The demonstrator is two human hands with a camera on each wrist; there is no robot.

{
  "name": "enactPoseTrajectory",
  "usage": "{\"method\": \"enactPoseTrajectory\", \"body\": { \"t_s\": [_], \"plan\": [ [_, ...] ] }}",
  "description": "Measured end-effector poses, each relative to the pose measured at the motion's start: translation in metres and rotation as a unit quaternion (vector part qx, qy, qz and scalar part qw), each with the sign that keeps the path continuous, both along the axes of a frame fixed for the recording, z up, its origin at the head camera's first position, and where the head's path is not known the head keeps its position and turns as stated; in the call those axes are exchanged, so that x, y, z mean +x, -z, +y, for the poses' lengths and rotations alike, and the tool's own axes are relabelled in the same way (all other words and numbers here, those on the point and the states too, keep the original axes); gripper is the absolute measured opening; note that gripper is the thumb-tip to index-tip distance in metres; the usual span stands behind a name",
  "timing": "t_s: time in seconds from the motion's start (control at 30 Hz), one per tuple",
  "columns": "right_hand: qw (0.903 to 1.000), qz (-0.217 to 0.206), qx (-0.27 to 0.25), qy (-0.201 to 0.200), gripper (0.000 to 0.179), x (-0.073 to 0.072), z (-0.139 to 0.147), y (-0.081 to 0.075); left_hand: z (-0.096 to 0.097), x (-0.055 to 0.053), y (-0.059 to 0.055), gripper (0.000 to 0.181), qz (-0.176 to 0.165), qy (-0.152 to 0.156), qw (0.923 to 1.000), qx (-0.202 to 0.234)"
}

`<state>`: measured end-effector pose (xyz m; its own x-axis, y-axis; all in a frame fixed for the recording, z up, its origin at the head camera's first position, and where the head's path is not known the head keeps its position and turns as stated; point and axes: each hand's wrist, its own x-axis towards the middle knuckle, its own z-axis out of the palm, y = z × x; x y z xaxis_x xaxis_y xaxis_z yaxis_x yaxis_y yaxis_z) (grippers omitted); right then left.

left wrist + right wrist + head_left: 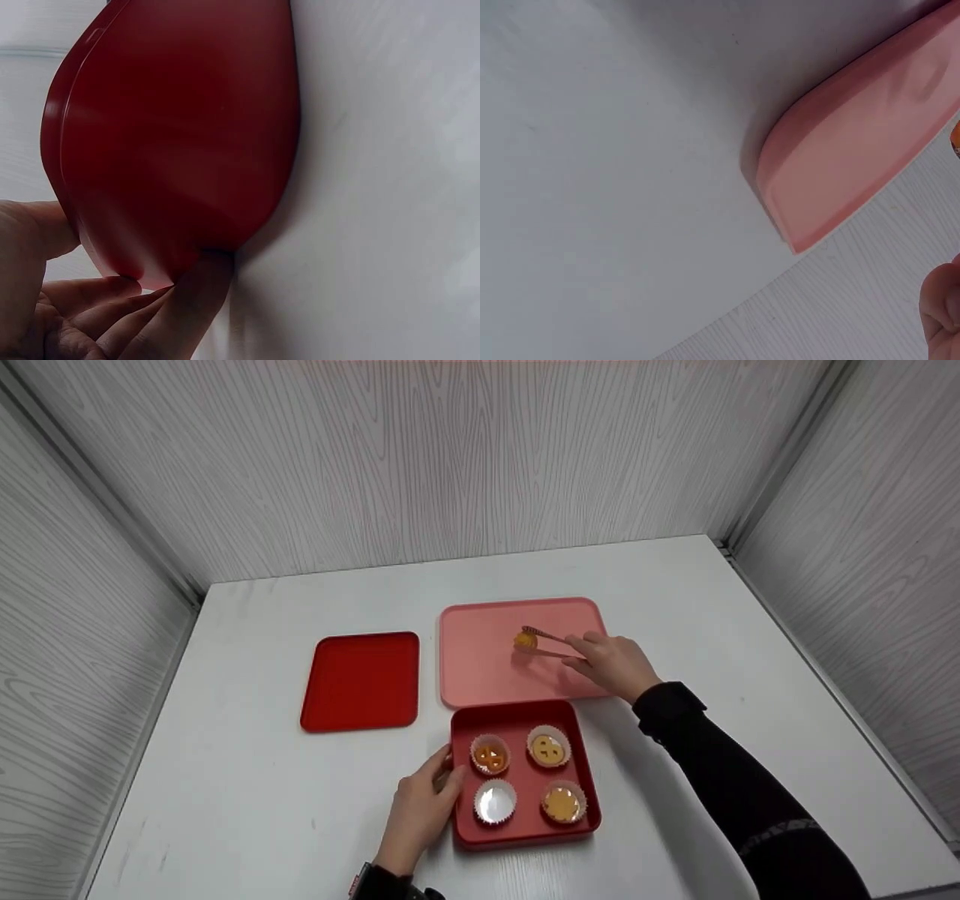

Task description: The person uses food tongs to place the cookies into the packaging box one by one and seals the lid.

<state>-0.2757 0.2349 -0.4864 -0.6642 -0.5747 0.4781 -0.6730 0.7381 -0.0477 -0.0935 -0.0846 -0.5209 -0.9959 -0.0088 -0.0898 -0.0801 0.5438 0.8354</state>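
Observation:
My right hand (611, 661) pinches a pair of tongs (551, 653) over the pink tray. Between the tongs' tips is a small, round, yellow-orange piece (526, 640). In the right wrist view, part of this hand (943, 307) shows at the right edge. At the near side, my left hand (421, 804) grips the left wall of a deep red box (517, 840). The left wrist view shows its fingers (187, 300) against the box's outer corner. Inside the box stand several fluted cups, three with yellow or orange pieces and one whitish cup (495, 802) with a shiny bottom.
The pink tray (480, 660) lies just behind the box. To its left is a flat red tray (361, 682). All stand on a white table (247, 780), with grey wood-grain panels (450, 465) at the back and both sides.

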Motion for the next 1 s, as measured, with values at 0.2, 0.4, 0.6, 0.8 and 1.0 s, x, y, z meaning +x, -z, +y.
{"method": "enactPoseTrajectory", "body": {
  "t_s": [0.2,0.4,0.6,0.8,1.0],
  "plan": [
    [0.9995,0.027,-0.01,-0.016,0.031,0.006,0.006,-0.003,-0.001,0.0,0.0,0.053,0.003,0.002,1.0,0.0],
    [0.9987,0.044,-0.009,-0.024,0.032,0.014,0.01,-0.007,-0.001,0.0,0.0,0.053,0.0,0.003,1.0,0.0],
    [0.9979,0.054,-0.016,-0.033,0.035,0.02,0.014,-0.007,0.0,-0.001,0.001,0.053,-0.005,0.001,1.0,0.002],
    [0.9963,0.069,-0.025,-0.045,0.038,0.023,0.017,-0.006,-0.001,-0.002,0.001,0.054,-0.01,0.0,0.9999,0.002],
    [0.9947,0.082,-0.026,-0.057,0.039,0.028,0.018,-0.009,-0.003,-0.001,0.001,0.056,0.0,0.002,1.0,-0.003]
  ]
}}
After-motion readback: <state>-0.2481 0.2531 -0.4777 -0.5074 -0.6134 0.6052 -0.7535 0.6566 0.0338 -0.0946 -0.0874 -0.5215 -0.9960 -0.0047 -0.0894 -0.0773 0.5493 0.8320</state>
